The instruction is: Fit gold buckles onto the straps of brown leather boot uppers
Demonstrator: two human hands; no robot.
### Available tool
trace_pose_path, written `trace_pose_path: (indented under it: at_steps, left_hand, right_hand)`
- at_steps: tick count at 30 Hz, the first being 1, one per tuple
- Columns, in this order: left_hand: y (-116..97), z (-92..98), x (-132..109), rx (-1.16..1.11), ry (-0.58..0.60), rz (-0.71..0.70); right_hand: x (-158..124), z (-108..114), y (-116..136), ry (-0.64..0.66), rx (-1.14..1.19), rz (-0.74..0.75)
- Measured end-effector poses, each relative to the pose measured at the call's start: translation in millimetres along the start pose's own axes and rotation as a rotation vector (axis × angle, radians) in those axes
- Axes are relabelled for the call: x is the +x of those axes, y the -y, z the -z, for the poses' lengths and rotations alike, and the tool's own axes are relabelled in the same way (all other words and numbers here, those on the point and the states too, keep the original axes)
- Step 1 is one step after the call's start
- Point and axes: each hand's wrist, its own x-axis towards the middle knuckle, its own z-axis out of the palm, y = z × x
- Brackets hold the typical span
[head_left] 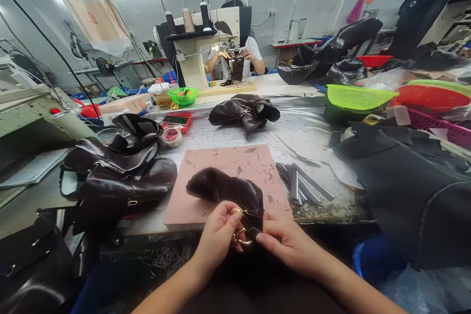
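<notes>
A dark brown leather boot upper (224, 189) lies on a pink cutting board (228, 164) at the table's near edge. My left hand (219, 233) pinches its lower edge beside a gold metal buckle ring (241, 238). My right hand (285, 240) grips a leather strap at the same edge, right of the ring. Both hands have their fingers closed on the leather.
A pile of brown boot uppers (117, 171) sits to the left, another upper (245, 110) beyond the board. Grey strips (300, 181) lie right of the board, black leather (405, 176) further right. A person sews at a machine (200, 44) across the table. Green (355, 95) and red baskets stand at right.
</notes>
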Motion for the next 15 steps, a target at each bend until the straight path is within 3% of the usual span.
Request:
trace_pose_path:
  at_steps: [2, 4, 7, 9, 11, 13, 15]
  left_hand:
    - [-2, 6.2, -1, 0.068, 0.039, -0.011]
    - [-11, 16.1, 0, 0.294, 0.021, -0.126]
    - [-36, 30.0, 9, 0.801, -0.211, -0.513]
    - [-55, 33.4, 25, 1.057, -0.23, -0.726]
    - [-73, 32.5, 47, 1.253, -0.015, -0.729]
    - [-92, 32.1, 67, 1.393, 0.265, -0.561]
    - [-112, 36.8, 77, 1.447, 0.43, -0.416]
  right_hand:
    - [0, 1, -2, -0.009, -0.006, -0.002]
    - [1, 3, -4, -0.031, -0.035, -0.019]
    - [2, 6, -7, -0.04, -0.063, -0.018]
    - [4, 7, -6, -0.026, -0.076, 0.005]
    - [5, 8, -4, -0.009, -0.106, 0.038]
    - [5, 11, -5, -0.028, -0.125, 0.064]
    - [2, 18, -12, -0.175, -0.093, 0.08]
